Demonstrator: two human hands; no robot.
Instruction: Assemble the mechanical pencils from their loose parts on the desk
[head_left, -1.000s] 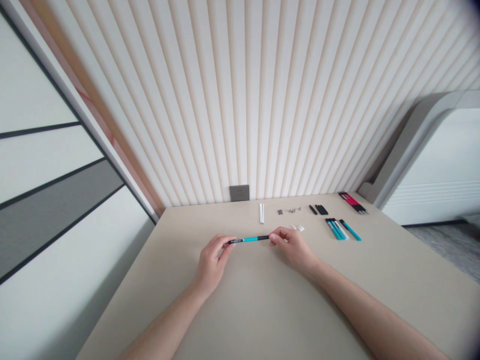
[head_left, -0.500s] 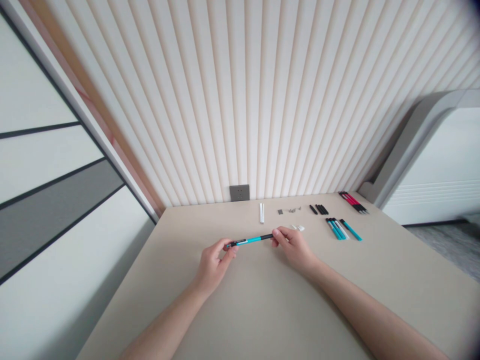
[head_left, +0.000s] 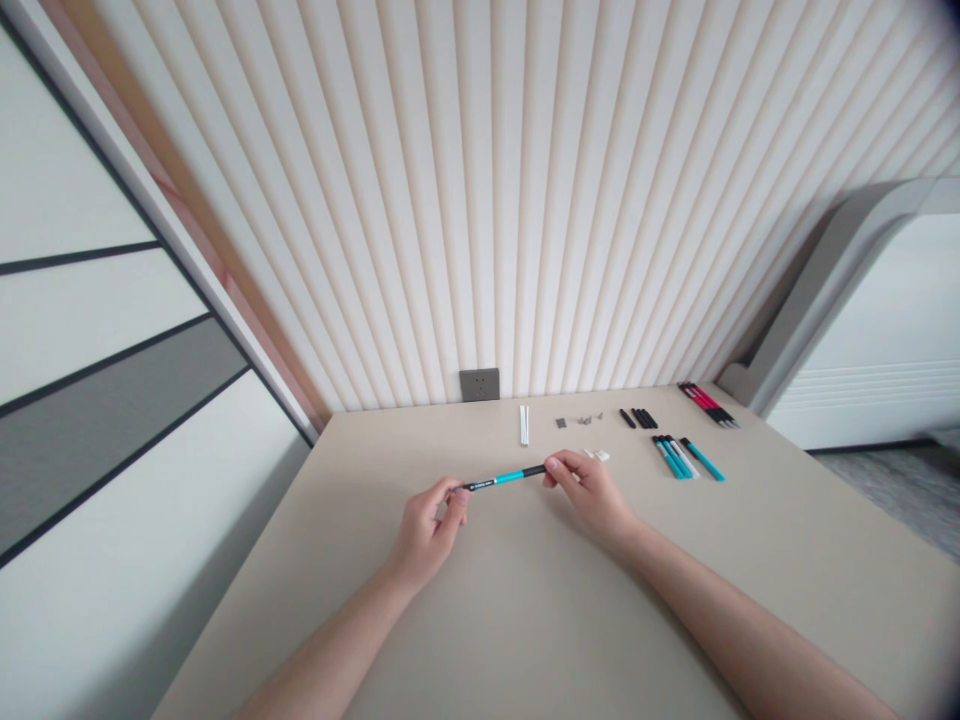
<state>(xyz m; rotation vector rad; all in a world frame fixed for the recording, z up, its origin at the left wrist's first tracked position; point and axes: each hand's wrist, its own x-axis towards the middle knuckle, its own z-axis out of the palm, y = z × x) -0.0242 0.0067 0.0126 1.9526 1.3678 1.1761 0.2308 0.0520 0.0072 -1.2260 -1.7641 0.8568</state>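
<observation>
Tabletop (head_left: 487,620): smooth, pale beige, running from the near edge to the wall.
Left hand (head_left: 424,527): thumb and fingers pinched on the pen's left end.
Right hand (head_left: 590,492): thumb and fingers gripping the pen's black right end.
Slim turquoise-and-black pen (head_left: 509,477): held between both hands over the middle of the tabletop, its right end slanting slightly farther away.
Small white pieces (head_left: 602,456): just beyond the right hand, too small to identify.
Turquoise barrels with black ends (head_left: 671,458): right of the hands, lying near a whitish one.
Short black cylinders (head_left: 643,418): farther, one set slightly left of the others.
Tiny grey metallic parts (head_left: 584,421): left of the cylinders, shapes unclear.
Thin white rods (head_left: 524,426): side by side, left of the metallic parts.
Red-and-black pens (head_left: 709,405): grouped at the far right corner.
Dark grey socket (head_left: 479,385): on the ribbed cream wall (head_left: 450,200), behind the tabletop.
</observation>
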